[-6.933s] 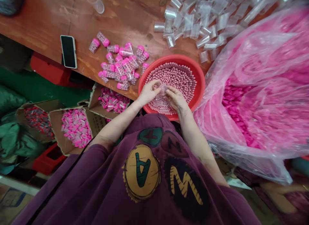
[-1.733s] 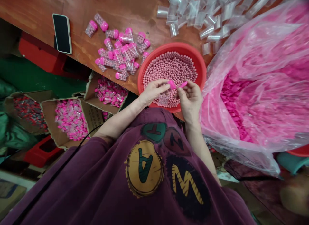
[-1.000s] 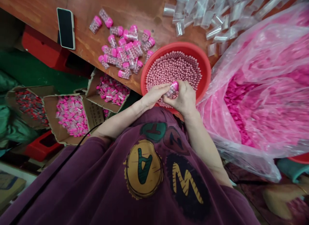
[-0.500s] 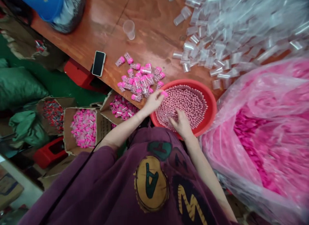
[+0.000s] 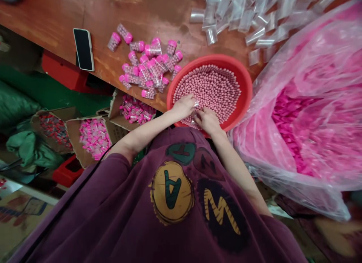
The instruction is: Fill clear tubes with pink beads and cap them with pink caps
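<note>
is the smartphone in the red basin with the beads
No, the smartphone lies on the wooden table, apart from the red basin.

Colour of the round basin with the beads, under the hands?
Red: the round red basin holding small pink beads. Shows best in the head view.

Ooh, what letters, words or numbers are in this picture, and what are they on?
"A": yellow patch on the purple shirt.
"T", sideways: green patch.
"M" or "W", depending which way up: navy patch.
"N" or "Z", same puzzle: dark red patch.
Marks on the lower-left carton: too blurred to read.
</note>
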Demonstrator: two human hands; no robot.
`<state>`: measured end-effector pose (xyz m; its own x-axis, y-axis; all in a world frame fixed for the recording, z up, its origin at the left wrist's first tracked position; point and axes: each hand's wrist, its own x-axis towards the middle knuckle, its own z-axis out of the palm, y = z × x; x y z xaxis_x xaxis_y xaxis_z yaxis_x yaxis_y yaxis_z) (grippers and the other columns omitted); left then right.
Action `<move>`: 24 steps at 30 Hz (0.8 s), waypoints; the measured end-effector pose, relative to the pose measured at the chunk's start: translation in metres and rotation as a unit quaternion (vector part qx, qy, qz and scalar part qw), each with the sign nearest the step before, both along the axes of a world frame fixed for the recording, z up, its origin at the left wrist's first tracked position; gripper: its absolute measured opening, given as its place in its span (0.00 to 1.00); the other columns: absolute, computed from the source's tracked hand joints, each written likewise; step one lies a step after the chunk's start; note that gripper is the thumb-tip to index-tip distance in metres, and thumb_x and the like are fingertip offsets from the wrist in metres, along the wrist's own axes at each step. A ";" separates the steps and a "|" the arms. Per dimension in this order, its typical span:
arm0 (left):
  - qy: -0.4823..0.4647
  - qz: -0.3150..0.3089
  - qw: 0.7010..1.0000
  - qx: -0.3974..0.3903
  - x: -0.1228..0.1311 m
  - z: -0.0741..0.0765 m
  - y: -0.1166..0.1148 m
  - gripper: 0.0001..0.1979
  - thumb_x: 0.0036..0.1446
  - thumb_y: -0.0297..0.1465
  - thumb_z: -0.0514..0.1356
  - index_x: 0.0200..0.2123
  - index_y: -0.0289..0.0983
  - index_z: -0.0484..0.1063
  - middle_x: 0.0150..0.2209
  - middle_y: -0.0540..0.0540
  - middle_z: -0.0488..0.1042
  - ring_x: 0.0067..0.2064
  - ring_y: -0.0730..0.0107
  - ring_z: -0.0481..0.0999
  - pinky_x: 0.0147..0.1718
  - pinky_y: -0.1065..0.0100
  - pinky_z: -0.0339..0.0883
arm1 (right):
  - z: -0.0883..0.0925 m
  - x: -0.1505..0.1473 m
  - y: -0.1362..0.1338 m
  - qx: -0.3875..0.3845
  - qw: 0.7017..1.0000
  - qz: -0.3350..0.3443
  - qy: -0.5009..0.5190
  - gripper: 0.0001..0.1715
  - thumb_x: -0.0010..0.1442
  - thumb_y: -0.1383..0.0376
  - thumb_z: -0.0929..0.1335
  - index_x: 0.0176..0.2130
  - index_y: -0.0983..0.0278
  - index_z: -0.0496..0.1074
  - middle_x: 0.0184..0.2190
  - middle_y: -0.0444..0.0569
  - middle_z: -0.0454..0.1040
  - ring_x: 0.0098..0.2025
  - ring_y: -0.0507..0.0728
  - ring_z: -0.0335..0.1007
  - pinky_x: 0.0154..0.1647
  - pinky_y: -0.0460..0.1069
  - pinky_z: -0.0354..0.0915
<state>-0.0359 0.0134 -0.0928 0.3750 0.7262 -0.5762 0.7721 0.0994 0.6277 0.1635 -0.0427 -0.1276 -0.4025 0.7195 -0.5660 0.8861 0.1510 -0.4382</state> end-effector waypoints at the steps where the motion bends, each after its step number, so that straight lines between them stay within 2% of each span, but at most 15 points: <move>1: 0.022 -0.016 1.000 -0.014 0.009 -0.001 -0.006 0.17 0.73 0.21 0.62 0.59 0.31 0.85 0.67 0.28 0.79 0.71 0.40 0.81 0.74 0.48 0.73 | -0.003 0.001 -0.001 -0.002 1.000 -0.027 0.011 0.21 0.78 0.60 0.67 0.57 0.70 0.85 0.54 0.70 0.83 0.57 0.75 0.79 0.62 0.65 0.75; 5: 0.076 0.022 0.997 -0.026 0.021 -0.010 -0.008 0.18 0.76 0.22 0.58 0.62 0.29 0.84 0.67 0.26 0.81 0.69 0.41 0.82 0.71 0.50 0.74 | -0.019 -0.001 0.001 0.024 0.978 -0.191 0.074 0.24 0.75 0.63 0.69 0.65 0.69 0.80 0.59 0.68 0.84 0.58 0.72 0.80 0.65 0.65 0.78; 7: 0.087 0.037 0.995 -0.038 0.020 -0.016 -0.002 0.17 0.76 0.23 0.60 0.61 0.29 0.85 0.66 0.26 0.83 0.69 0.40 0.82 0.70 0.49 0.74 | -0.027 -0.007 0.006 0.046 0.970 -0.218 0.100 0.27 0.74 0.64 0.69 0.68 0.69 0.78 0.63 0.68 0.83 0.62 0.72 0.79 0.69 0.67 0.77; 9: 0.077 0.050 0.994 -0.056 0.018 -0.022 0.005 0.15 0.72 0.23 0.64 0.57 0.29 0.87 0.63 0.25 0.85 0.67 0.39 0.83 0.69 0.48 0.74 | -0.032 -0.014 0.012 0.038 0.976 -0.192 0.101 0.26 0.74 0.65 0.68 0.66 0.68 0.80 0.62 0.68 0.83 0.63 0.72 0.79 0.70 0.67 0.77; 11: 0.044 0.083 0.994 -0.064 0.014 -0.028 0.010 0.14 0.68 0.21 0.64 0.53 0.30 0.88 0.59 0.27 0.88 0.63 0.42 0.84 0.68 0.49 0.75 | -0.032 -0.019 0.016 0.005 0.986 -0.145 0.086 0.23 0.74 0.67 0.67 0.63 0.67 0.82 0.58 0.67 0.85 0.60 0.73 0.80 0.68 0.66 0.78; 14: -0.031 0.178 0.982 -0.051 0.005 -0.032 0.013 0.17 0.63 0.16 0.64 0.51 0.31 0.89 0.54 0.33 0.90 0.58 0.51 0.86 0.67 0.56 0.75 | -0.028 -0.021 0.018 -0.027 0.994 -0.082 0.072 0.23 0.73 0.65 0.69 0.62 0.68 0.83 0.58 0.68 0.85 0.59 0.73 0.80 0.66 0.64 0.77; 16: -0.074 0.258 0.963 -0.040 -0.002 -0.032 0.009 0.19 0.61 0.15 0.64 0.51 0.31 0.89 0.54 0.35 0.90 0.57 0.55 0.86 0.67 0.58 0.76 | -0.024 -0.020 0.018 -0.038 0.994 -0.074 0.074 0.21 0.71 0.64 0.72 0.60 0.67 0.83 0.57 0.67 0.85 0.57 0.72 0.80 0.63 0.62 0.77; 18: -0.098 0.317 0.943 -0.027 -0.008 -0.030 0.003 0.20 0.62 0.15 0.63 0.53 0.32 0.89 0.57 0.35 0.90 0.59 0.57 0.87 0.69 0.58 0.76 | -0.023 -0.018 0.019 -0.062 0.987 -0.114 0.094 0.15 0.70 0.64 0.73 0.54 0.65 0.83 0.51 0.63 0.86 0.52 0.69 0.80 0.57 0.60 0.77; 21: -0.109 0.355 0.928 -0.011 -0.012 -0.026 -0.008 0.26 0.62 0.13 0.60 0.58 0.32 0.87 0.63 0.34 0.88 0.62 0.59 0.86 0.71 0.59 0.75 | -0.023 -0.014 0.020 -0.113 0.944 -0.255 0.175 0.06 0.68 0.60 0.73 0.43 0.60 0.78 0.40 0.53 0.85 0.42 0.63 0.77 0.49 0.56 0.75; 24: -0.148 0.389 0.907 -0.067 -0.007 -0.022 -0.015 0.29 0.59 0.12 0.62 0.61 0.31 0.86 0.60 0.36 0.88 0.59 0.62 0.87 0.67 0.61 0.78 | -0.019 -0.008 0.019 -0.164 0.865 -0.374 0.292 0.18 0.63 0.49 0.77 0.40 0.58 0.75 0.34 0.45 0.81 0.36 0.58 0.71 0.42 0.53 0.71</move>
<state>-0.0432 -0.0021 -0.1148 -0.0688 0.7676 -0.6373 0.2353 0.6333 0.7373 0.1560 -0.0238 -0.1462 -0.1799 0.7409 -0.6471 0.2948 -0.5870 -0.7540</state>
